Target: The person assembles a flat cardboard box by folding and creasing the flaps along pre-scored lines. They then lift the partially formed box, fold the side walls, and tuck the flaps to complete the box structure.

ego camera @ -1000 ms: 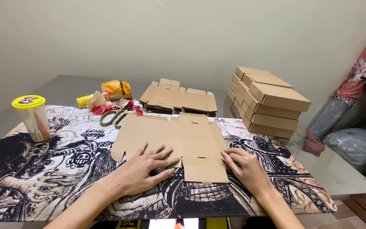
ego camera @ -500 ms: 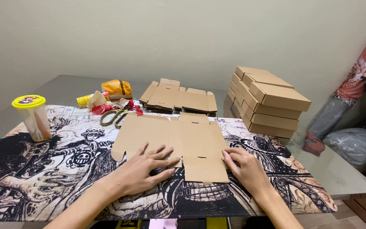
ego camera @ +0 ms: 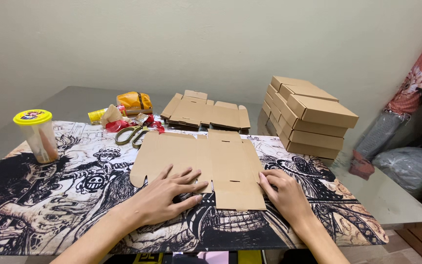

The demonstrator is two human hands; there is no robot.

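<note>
Here both the left hand and right hand press, fingers spread, on the flat cardboard blank

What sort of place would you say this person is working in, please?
Probably a room at home used as a small packing spot. A flat cardboard box blank lies under both hands on a printed table mat, with a stack of folded boxes, more flat blanks and scissors nearby.

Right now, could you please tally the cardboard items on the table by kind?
Flat box blank under the left hand and right hand: 1
Pile of flat blanks: 1
Stacks of folded boxes: 2
Total: 4
</note>
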